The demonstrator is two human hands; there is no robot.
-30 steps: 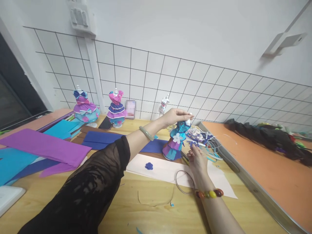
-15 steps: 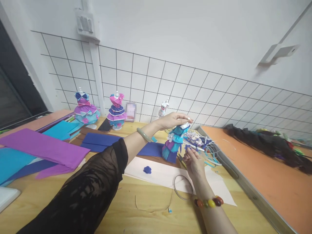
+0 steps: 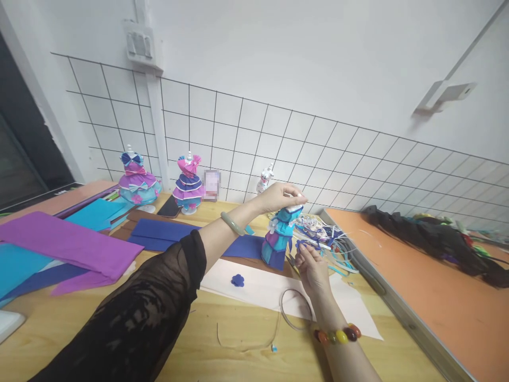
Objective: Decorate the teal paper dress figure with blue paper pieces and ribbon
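Observation:
A small mannequin (image 3: 280,228) in a tiered turquoise, purple and blue dress with white flowers stands tilted on the table. My left hand (image 3: 281,197) has its fingers closed at the mannequin's top, which they mostly hide. Right of the dress, my right hand (image 3: 314,268) pinches a small dark blue flower (image 3: 301,245) between thumb and fingertips, partly covered. Another dark blue flower (image 3: 237,280) lies on the pale sheet (image 3: 254,289). Scissors (image 3: 292,263) show in part behind my right hand. A thin hoop (image 3: 283,313) rests below it.
Two dressed mannequins (image 3: 139,180) (image 3: 187,185) and a white one (image 3: 264,179) stand along the back. Purple sheets (image 3: 75,244) and blue sheets (image 3: 159,233) cover the left. Tangled ribbon scraps (image 3: 322,233) lie right, beside an orange surface (image 3: 397,265) with a raised edge.
The view has shifted slightly. My left hand's fingers, stretched over the mannequin's top before, have curled down onto it. My right hand keeps its pinch on the blue flower beside the dress.

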